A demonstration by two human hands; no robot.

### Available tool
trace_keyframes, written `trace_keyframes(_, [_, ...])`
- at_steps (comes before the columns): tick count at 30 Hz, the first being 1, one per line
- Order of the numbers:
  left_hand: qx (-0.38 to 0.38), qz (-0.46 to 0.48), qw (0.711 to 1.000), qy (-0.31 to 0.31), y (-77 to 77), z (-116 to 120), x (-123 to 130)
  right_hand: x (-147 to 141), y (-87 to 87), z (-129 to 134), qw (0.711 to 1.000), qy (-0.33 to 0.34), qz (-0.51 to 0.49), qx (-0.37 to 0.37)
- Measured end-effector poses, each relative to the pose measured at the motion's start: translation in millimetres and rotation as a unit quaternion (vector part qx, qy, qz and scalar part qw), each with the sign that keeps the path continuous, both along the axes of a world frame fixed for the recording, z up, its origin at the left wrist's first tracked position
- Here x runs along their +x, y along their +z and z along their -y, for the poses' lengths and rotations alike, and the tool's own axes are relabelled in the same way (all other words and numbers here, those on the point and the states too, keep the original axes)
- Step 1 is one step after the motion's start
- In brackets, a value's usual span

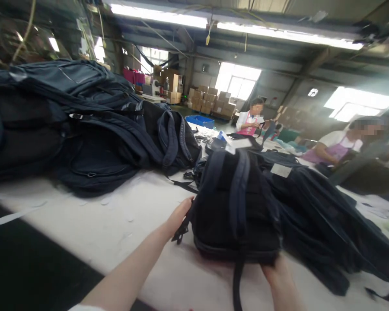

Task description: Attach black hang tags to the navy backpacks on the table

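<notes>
A dark navy and black backpack (214,211) is held up just over the white table (142,211), its shoulder straps turned toward me. My left hand (183,211) grips its left side, the fingers mostly hidden behind the bag. At the lower right corner, my right hand (274,268) holds the bottom of the backpack from beneath, with its fingers out of sight. A black strap (238,280) dangles from the base, and a buckle (180,233) hangs beside my left hand.
Several dark backpacks (100,147) are heaped on the left of the table. More dark bag pieces (317,211) lie to the right. Two people, one in a pink apron (248,128), work across the table. A blue crate (199,121) and stacked cartons (210,101) stand behind.
</notes>
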State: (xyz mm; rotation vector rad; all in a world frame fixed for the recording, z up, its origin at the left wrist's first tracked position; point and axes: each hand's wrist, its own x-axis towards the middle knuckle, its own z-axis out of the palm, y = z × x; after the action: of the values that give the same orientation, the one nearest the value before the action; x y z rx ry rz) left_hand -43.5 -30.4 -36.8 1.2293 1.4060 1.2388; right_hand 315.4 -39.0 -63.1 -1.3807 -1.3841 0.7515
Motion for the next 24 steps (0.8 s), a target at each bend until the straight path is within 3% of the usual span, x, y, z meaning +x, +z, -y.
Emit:
trace_keyframes(2, [-0.022, -0.064, 0.998, -0.009, -5.5, -4, -4, -27, -30.1, 8, 0.997, 0.009, -0.065, -0.038])
trace_keyframes(4, [-0.055, -0.136, 0.989, 0.017, -12.2, -8, -5, -49, -42.4, 17, 0.992, -0.011, -0.106, -0.067])
trace_keyframes(6, [-0.067, -0.185, 0.979, 0.053, -16.5, -12, -6, -65, -37.9, 28, 0.989, -0.052, -0.118, -0.073])
trace_keyframes(9, [-0.050, -0.233, 0.968, 0.079, -10.8, -20, -25, -87, -15.7, 55, 0.992, -0.036, -0.086, -0.090])
trace_keyframes(11, [-0.024, -0.266, 0.962, 0.063, 4.6, -30, -58, -102, 1.9, 80, 0.989, 0.044, -0.071, -0.119])
trace_keyframes(12, [-0.004, -0.285, 0.958, 0.043, 15.5, -37, -80, -107, 11.1, 92, 0.981, 0.121, -0.062, -0.139])
trace_keyframes(13, [0.022, -0.306, 0.952, 0.013, 27.6, -45, -104, -111, 20.6, 102, 0.960, 0.225, -0.043, -0.162])
trace_keyframes(15, [0.024, -0.377, 0.926, -0.008, 52.6, -63, -151, -113, 40.1, 116, 0.886, 0.420, 0.017, -0.197])
trace_keyframes(16, [0.002, -0.424, 0.906, -0.011, 63.9, -72, -169, -112, 49.2, 118, 0.856, 0.473, 0.051, -0.203])
trace_keyframes(17, [-0.021, -0.476, 0.879, -0.003, 73.6, -79, -182, -109, 57.0, 118, 0.851, 0.480, 0.078, -0.201])
trace_keyframes(18, [-0.028, -0.527, 0.850, 0.007, 81.5, -86, -188, -106, 62.9, 114, 0.864, 0.452, 0.098, -0.197])
trace_keyframes(20, [-0.002, -0.581, 0.814, -0.002, 90.8, -93, -179, -101, 67.5, 105, 0.909, 0.352, 0.113, -0.194])
trace_keyframes(22, [0.039, -0.577, 0.815, -0.039, 91.8, -92, -147, -98, 64.2, 97, 0.932, 0.285, 0.103, -0.201])
trace_keyframes(24, [0.062, -0.552, 0.827, -0.090, 86.9, -85, -106, -95, 58.3, 96, 0.931, 0.282, 0.089, -0.214])
